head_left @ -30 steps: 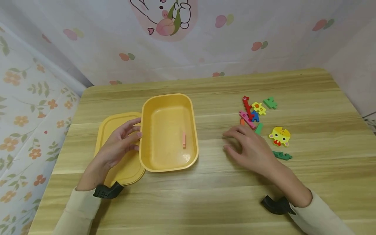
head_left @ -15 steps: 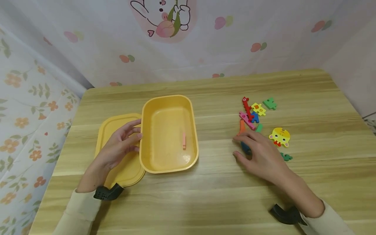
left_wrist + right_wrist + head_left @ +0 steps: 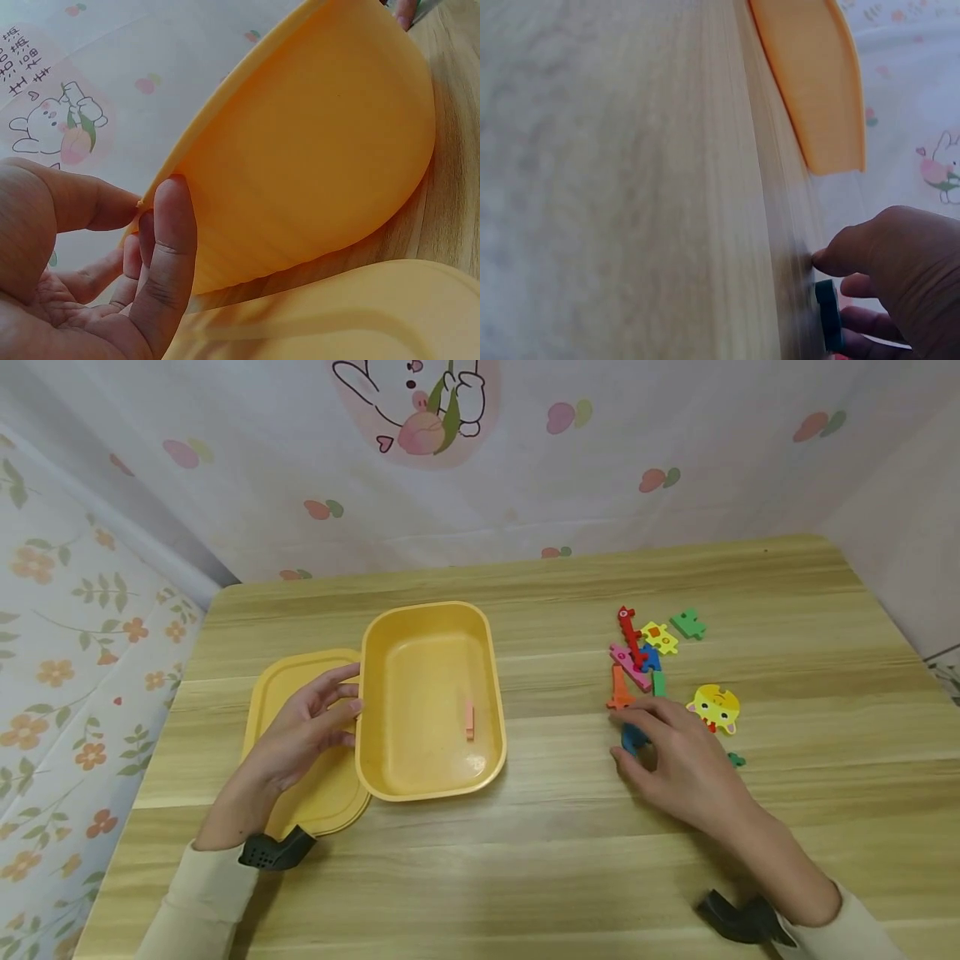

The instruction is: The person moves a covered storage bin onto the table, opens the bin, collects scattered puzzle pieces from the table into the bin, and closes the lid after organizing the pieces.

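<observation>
A yellow open box (image 3: 408,693) stands on the table with a small pink piece (image 3: 470,720) inside. My left hand (image 3: 311,722) pinches its left rim; in the left wrist view the fingertips (image 3: 172,196) meet the rim and outer wall. On the right, my right hand (image 3: 686,760) is bent over a dark blue-green piece (image 3: 633,739), which lies between thumb and fingers. In the right wrist view the thumb stands apart from that piece (image 3: 829,315). An orange piece (image 3: 618,687) and a green block (image 3: 658,683) lie just beyond this hand.
The yellow lid (image 3: 330,802) lies flat left of the box, partly beneath the left hand. Red (image 3: 630,631), yellow (image 3: 660,637), pink (image 3: 628,666), blue (image 3: 649,658) and green (image 3: 688,624) puzzle pieces cluster farther back. A yellow animal-face piece (image 3: 714,707) and another green piece (image 3: 737,760) lie right.
My right hand has shifted rightward and slightly toward me, uncovering the orange piece and green block; the dark blue-green piece has come into sight between its thumb and fingers. The left hand stays put.
</observation>
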`<state>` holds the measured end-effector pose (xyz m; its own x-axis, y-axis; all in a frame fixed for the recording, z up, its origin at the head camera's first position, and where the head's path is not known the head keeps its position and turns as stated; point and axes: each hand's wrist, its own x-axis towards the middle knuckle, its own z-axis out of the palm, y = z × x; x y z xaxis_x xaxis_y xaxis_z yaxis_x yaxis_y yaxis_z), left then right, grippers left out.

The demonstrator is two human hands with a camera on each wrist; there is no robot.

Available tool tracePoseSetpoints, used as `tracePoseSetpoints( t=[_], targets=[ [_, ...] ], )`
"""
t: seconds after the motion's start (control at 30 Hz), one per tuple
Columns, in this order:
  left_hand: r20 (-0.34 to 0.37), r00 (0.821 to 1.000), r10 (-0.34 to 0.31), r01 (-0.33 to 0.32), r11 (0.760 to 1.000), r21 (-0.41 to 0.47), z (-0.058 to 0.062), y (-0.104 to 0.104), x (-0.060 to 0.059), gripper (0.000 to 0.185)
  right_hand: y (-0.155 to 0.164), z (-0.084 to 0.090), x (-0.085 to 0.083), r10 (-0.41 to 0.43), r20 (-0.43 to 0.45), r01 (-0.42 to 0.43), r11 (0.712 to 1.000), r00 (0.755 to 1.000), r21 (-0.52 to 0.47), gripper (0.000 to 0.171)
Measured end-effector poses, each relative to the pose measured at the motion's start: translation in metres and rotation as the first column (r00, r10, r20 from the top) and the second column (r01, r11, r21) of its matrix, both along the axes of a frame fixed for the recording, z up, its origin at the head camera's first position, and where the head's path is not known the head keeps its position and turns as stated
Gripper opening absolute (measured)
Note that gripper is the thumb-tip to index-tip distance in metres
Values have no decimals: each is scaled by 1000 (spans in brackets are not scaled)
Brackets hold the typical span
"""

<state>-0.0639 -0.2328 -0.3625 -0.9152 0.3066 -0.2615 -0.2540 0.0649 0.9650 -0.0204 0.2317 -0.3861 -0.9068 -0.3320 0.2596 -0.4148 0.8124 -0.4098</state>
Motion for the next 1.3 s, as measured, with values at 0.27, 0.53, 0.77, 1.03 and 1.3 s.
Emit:
tracePoseSetpoints(
  t=[0.27,0.53,0.77,1.03,1.3],
  targets=[
    [-2,1000,-2,2,1000,1,1,1,0,60,4,2,-1,7,21,-8,999,1000,39,35],
    [-11,1000,-6,6,1000,11,1,1,0,60,4,4,-2,11,36,-13,999,999,42,35],
    [-1,1000,-3,3,1000,3,2,2,0,60,3,5,-3,10,28,-11,1000,1000,8,34],
    [-1,1000,6,-6,1000,-2,1,-1,1,61,-3,11,-11,18,38,-16,999,999,-45,34],
    [-4,1000,-1,1,1000,3,-1,0,1,60,-9,18,-24,42,133,-9,972,990,-236,31]
  ],
)
